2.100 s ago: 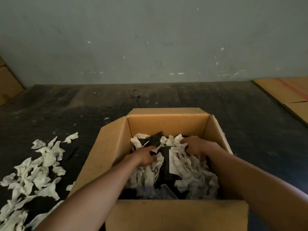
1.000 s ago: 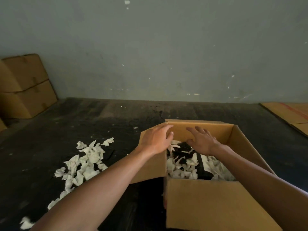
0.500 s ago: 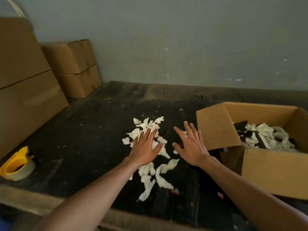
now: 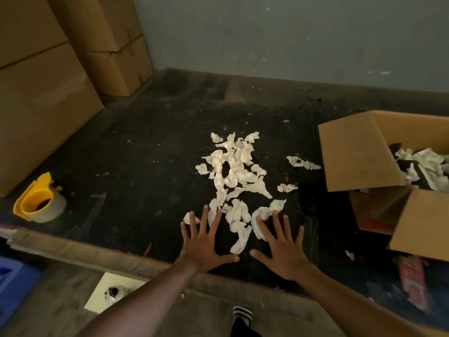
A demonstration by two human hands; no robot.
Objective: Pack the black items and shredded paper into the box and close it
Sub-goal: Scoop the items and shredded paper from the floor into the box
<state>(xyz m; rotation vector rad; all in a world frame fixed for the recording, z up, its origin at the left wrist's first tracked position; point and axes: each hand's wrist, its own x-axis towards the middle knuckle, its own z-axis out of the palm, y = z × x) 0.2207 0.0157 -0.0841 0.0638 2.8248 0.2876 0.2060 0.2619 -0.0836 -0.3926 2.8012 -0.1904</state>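
Observation:
A pile of white shredded paper [image 4: 233,173] lies on the dark table in the middle of the head view. My left hand [image 4: 205,246] and my right hand [image 4: 281,249] are spread flat with straight fingers at the near end of the pile, one on each side, holding nothing. The open cardboard box [image 4: 359,154] stands at the right edge with its flaps up. Inside it, shredded paper in the box [image 4: 427,164] covers black items [image 4: 418,183], which show only in part.
A yellow tape dispenser [image 4: 38,200] sits at the table's left front. Closed cardboard boxes [image 4: 46,93] are stacked at the left and back left. The table's front edge [image 4: 97,254] runs just below my hands. A grey wall closes the back.
Both hands left the box and swung left to the loose paper pile. They now lie spread nearer the table's front edge, and the view has turned left and down.

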